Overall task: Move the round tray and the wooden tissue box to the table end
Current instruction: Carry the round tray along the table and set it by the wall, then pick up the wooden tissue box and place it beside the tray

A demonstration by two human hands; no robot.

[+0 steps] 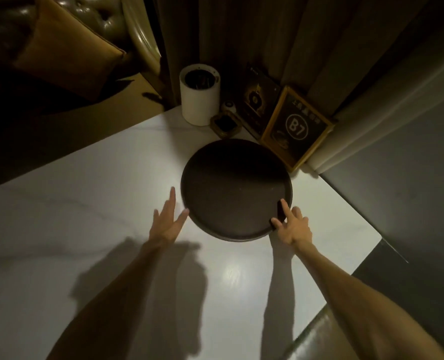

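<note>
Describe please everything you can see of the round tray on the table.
The tray is round, dark brown and matte, with a low raised rim and nothing on it. It lies flat on the white table, near the far end, close to the framed B7 sign and a small wooden holder. The right hand has its fingers over the near right rim. The open left hand is at the left rim, fingertips touching or almost touching it.

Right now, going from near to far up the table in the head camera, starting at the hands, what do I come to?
right hand on the near rim → round tray → small wood-framed dish → white cylinder holder at the far end. The left hand lies level with the right, open beside the tray.
</note>
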